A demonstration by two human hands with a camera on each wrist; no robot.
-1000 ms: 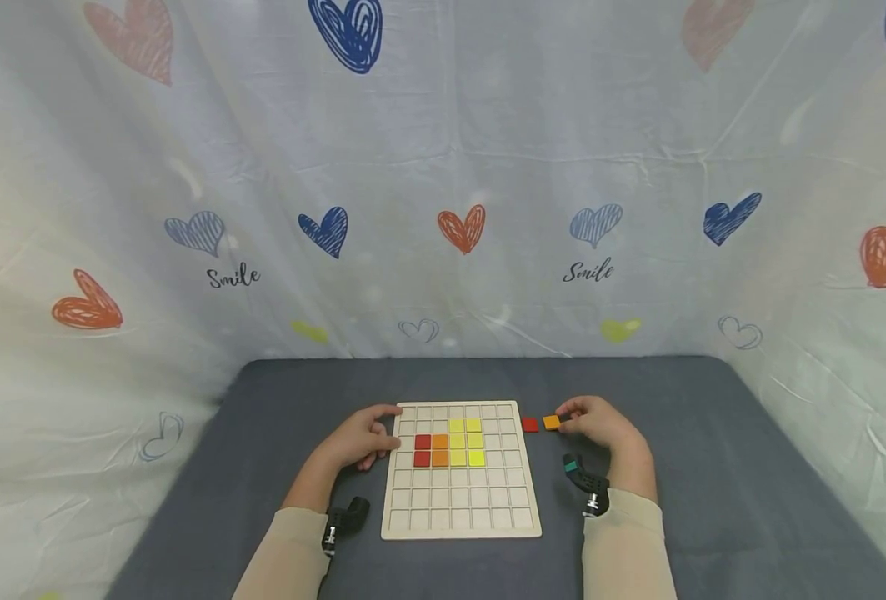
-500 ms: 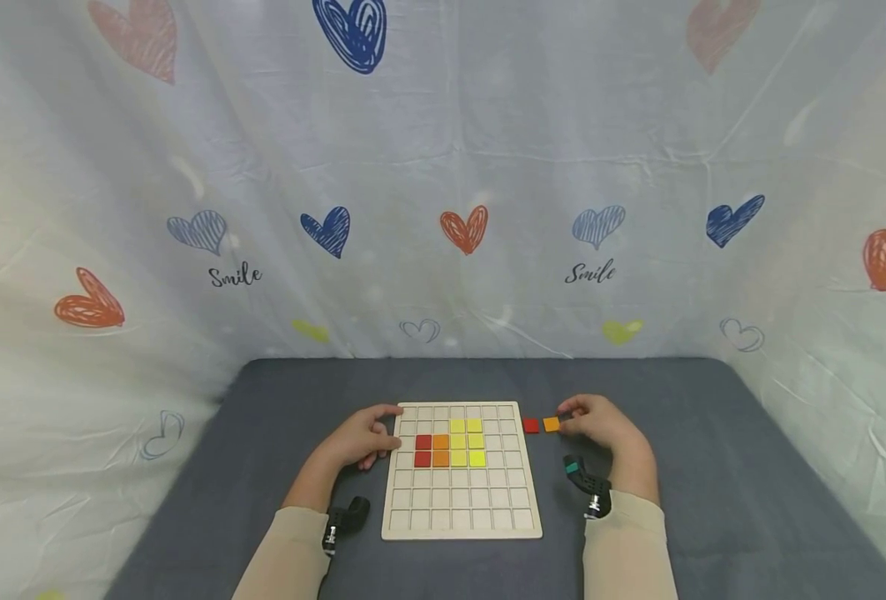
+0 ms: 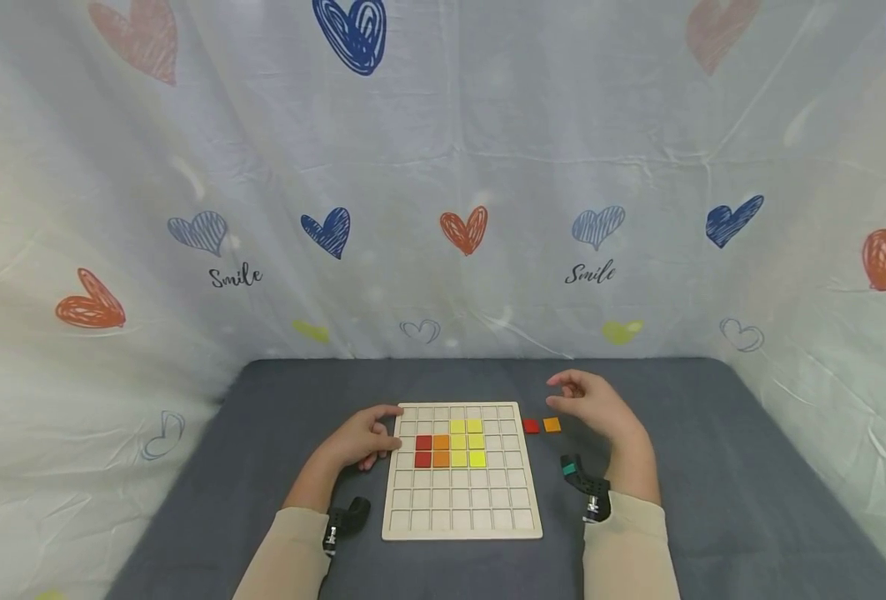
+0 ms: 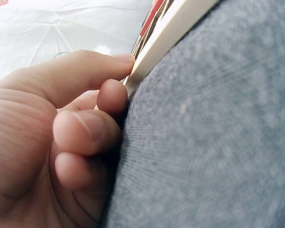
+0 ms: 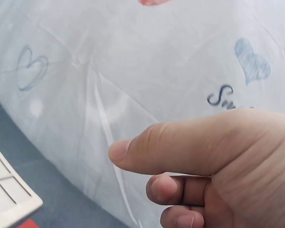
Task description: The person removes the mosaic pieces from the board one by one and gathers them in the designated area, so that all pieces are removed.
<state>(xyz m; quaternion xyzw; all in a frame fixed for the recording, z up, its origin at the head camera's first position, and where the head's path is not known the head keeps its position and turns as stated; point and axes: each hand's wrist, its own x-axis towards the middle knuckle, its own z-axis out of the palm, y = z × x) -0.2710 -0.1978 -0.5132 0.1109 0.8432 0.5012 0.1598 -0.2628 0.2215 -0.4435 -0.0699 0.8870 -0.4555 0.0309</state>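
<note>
Curtain: white curtain (image 3: 518, 108), wrinkled, hanging behind the table and along both sides; creases visible.
Table: dark grey table (image 3: 743, 500), far corners rounded; woven texture seen from the left wrist.
Lettering: black script "Smile" (image 3: 236, 275), printed twice, each below a striped light blue heart (image 3: 598, 227).
Dark blue hearts: large dark blue heart (image 3: 349, 35) at upper left of centre, cut by the top edge; smaller ones lower.
Red heart: scribbled red heart (image 3: 464, 231) near centre; others at both sides.
Yellow heart: solid yellow heart (image 3: 622, 332), low, right of centre.
</note>
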